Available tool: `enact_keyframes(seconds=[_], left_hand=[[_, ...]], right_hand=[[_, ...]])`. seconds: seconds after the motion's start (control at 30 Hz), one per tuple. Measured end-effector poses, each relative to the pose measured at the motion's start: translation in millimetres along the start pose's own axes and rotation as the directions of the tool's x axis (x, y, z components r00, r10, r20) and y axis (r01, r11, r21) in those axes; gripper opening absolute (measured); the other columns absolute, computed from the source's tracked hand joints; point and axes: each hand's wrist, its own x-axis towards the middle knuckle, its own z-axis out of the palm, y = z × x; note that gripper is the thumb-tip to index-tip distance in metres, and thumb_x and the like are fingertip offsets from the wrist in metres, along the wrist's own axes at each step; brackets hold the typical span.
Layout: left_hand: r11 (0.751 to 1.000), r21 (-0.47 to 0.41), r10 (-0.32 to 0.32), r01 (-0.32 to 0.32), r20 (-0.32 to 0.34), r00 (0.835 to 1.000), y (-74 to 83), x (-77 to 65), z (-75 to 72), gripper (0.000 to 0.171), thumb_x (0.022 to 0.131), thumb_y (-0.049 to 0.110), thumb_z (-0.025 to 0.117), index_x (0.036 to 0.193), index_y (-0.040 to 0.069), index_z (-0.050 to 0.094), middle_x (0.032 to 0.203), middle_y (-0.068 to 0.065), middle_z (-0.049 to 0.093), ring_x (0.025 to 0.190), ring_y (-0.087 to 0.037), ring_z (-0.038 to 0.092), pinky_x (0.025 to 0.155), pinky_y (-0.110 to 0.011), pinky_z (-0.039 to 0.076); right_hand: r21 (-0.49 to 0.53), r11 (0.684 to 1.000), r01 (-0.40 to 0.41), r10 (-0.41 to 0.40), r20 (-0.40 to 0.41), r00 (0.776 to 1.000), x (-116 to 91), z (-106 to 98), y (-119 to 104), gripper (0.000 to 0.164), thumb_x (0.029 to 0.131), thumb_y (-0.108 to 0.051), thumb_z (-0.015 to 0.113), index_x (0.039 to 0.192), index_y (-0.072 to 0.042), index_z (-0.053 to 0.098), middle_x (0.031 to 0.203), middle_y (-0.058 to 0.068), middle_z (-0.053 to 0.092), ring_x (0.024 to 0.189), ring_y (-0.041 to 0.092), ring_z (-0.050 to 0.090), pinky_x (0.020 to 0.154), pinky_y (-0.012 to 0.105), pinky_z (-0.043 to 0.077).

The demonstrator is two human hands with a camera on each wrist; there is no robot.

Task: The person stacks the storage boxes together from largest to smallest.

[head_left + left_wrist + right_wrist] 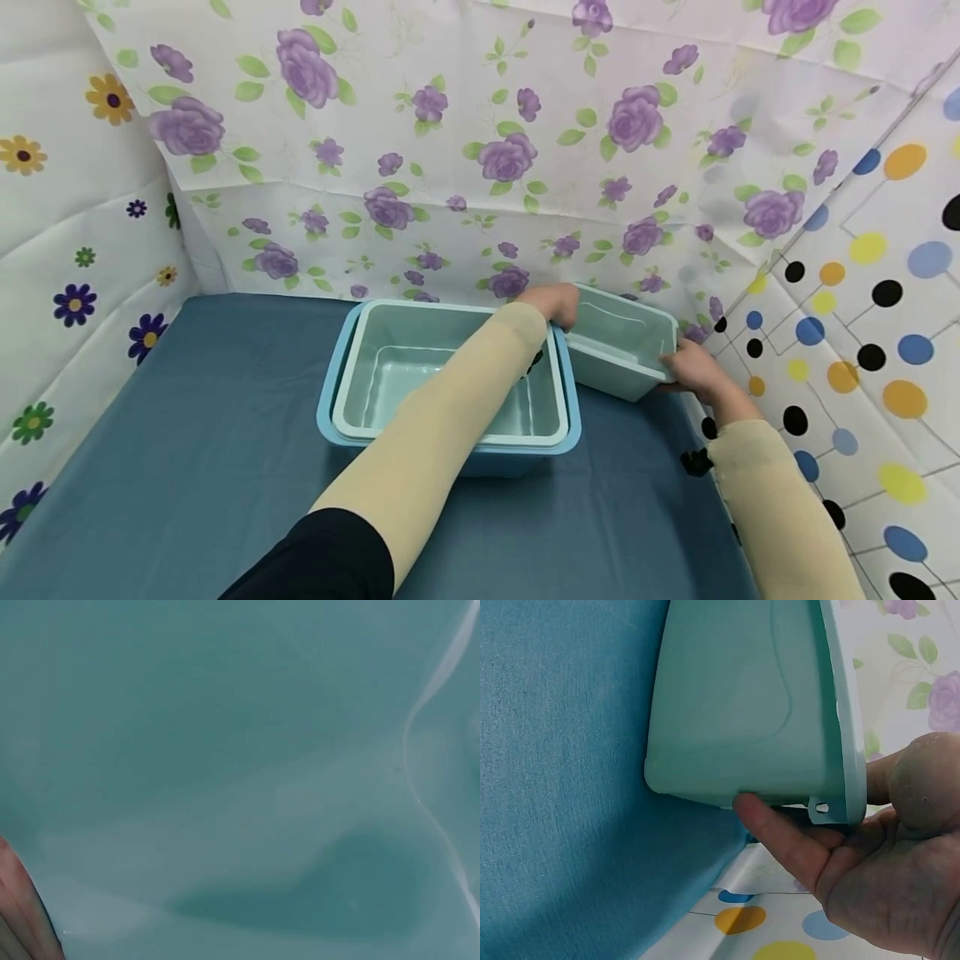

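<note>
A small pale green plastic bin (622, 333) stands at the back right, its long front wall angled. My right hand (693, 367) grips its right end, with the thumb over the rim and the fingers under it along the outer wall, as the right wrist view shows. At the bin's left end my left hand (553, 305) bends over the rim, its fingertips hidden. The left forearm crosses above a larger pale green bin (450, 437), which is nested inside a blue bin (326, 408). Mostly a blurred green wall fills the left wrist view.
Blue cloth (225, 467) covers the table. A purple-flowered curtain (450, 150) hangs close behind the bins, and a dotted curtain (885, 333) rises right beside the right arm. The left side has a flower-patterned sheet (82, 250).
</note>
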Motion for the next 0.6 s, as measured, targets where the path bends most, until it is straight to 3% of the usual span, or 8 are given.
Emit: enact_keyframes(seconds=[0.13, 0.37, 0.6], left_hand=[[1.0, 0.011, 0.022, -0.022, -0.02, 1.0, 1.3, 0.2, 0.6, 0.042, 0.104, -0.005, 0.059, 0.074, 0.017, 0.039, 0.075, -0.001, 0.029, 0.063, -0.014, 0.018, 0.058, -0.029, 0.027], [0.999, 0.039, 0.011, -0.011, -0.008, 1.0, 4.5, -2.0, -1.4, 0.041, 0.103, -0.003, 0.062, 0.073, 0.016, 0.042, 0.076, -0.002, 0.036, 0.063, -0.014, 0.022, 0.058, -0.028, 0.028], [0.998, 0.055, 0.026, -0.024, -0.02, 0.999, 4.2, -1.3, -1.5, 0.043, 0.102, -0.006, 0.059, 0.072, 0.017, 0.039, 0.074, -0.001, 0.031, 0.063, -0.014, 0.019, 0.057, -0.028, 0.027]], right_hand=[[0.0, 1.0, 0.01, -0.01, -0.007, 1.0, -1.4, -2.1, 0.6, 0.06, 0.118, -0.011, 0.04, 0.169, 0.016, 0.019, 0.152, 0.042, 0.041, 0.119, 0.042, 0.065, 0.099, 0.061, 0.062], [0.013, 1.0, 0.011, -0.011, -0.005, 1.0, -0.7, -1.6, 2.1, 0.061, 0.119, -0.011, 0.041, 0.169, 0.015, 0.02, 0.152, 0.042, 0.041, 0.111, 0.033, 0.068, 0.095, 0.057, 0.064], [0.019, 1.0, 0.016, -0.016, -0.011, 1.0, -0.7, -0.7, 2.5, 0.061, 0.119, -0.012, 0.04, 0.169, 0.016, 0.019, 0.152, 0.042, 0.041, 0.113, 0.035, 0.067, 0.094, 0.056, 0.065]])
